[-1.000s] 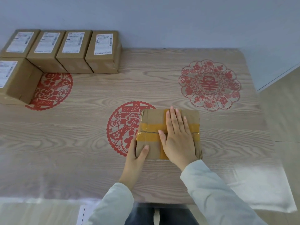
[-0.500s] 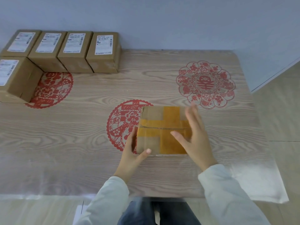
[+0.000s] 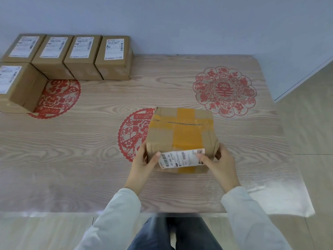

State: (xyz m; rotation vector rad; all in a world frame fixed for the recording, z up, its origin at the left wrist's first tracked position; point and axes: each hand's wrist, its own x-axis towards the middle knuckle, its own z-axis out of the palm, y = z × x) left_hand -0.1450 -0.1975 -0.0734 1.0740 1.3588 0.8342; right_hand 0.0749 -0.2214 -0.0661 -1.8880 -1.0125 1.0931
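A brown cardboard box [image 3: 182,134] crossed with yellow-orange tape is tipped up near the middle of the wooden table [image 3: 90,150], its near edge raised. A white shipping label [image 3: 182,158] shows on the face turned toward me. My left hand [image 3: 144,165] grips the box's lower left corner, thumb on the labelled face. My right hand [image 3: 221,163] grips the lower right side, thumb across the label's right end.
Several labelled cardboard boxes [image 3: 81,56] stand in a row at the back left, one more [image 3: 16,85] in front of them at the left edge. Red paper-cut designs [image 3: 225,91] lie under the table's clear cover. The floor [image 3: 310,123] lies to the right.
My right hand left the box top and went to its right side. Both hands have tilted the box up toward me, so the labelled face now shows.
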